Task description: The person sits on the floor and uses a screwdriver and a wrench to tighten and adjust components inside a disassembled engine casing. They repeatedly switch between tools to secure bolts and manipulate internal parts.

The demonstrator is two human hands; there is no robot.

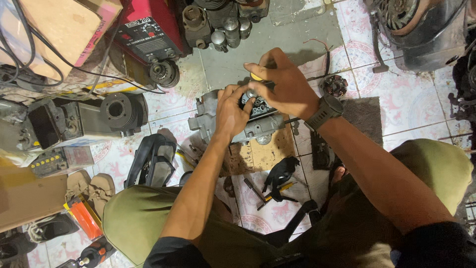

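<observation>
Mid-job on the grey engine casting (258,126) sitting on the tiled floor (396,94) between my knees: left hand (232,110) steadies its top, right hand (283,84) is wrapped round a yellow-handled tool (256,77), and next I reckon it needs careful turning without slipping.

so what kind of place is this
Probably a small engine repair workshop, worked on the floor: both hands rest on a grey metal engine part, a finned cylinder lies nearby, and a red welding machine stands behind.
</observation>
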